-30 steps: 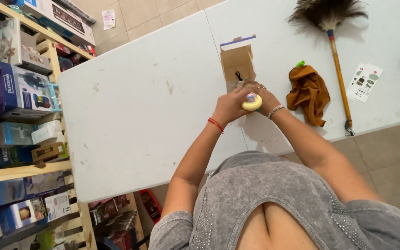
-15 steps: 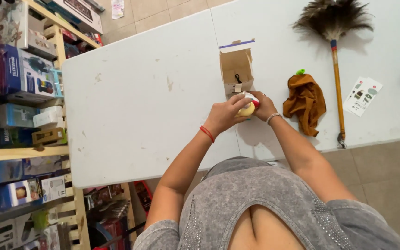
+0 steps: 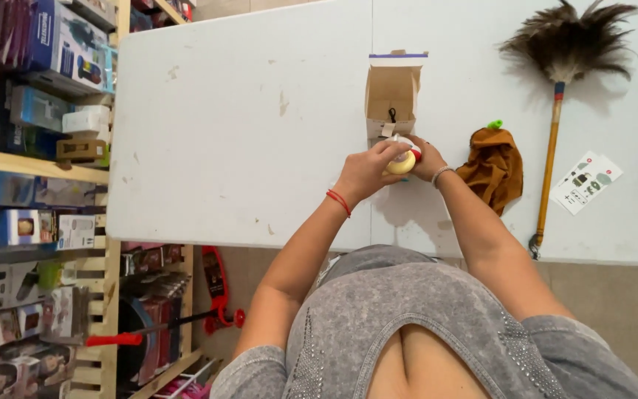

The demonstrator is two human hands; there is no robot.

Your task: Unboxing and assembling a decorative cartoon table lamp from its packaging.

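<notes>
Yellow and rounded, with a red part at one end, the small object (image 3: 403, 160) sits between our two hands above the white table (image 3: 245, 133), just in front of the open cardboard box (image 3: 393, 92). Our left hand (image 3: 363, 171) closes its fingers over the object's near side, and our right hand (image 3: 428, 159) clamps it from the other side, so both grips are shut on it. To the right of the box a brown cloth (image 3: 493, 166) lies crumpled, with a feather duster (image 3: 555, 96) beyond it and a printed leaflet (image 3: 585, 182) further right. Well left of the box, wooden shelves (image 3: 31, 155) hold boxed goods.
</notes>
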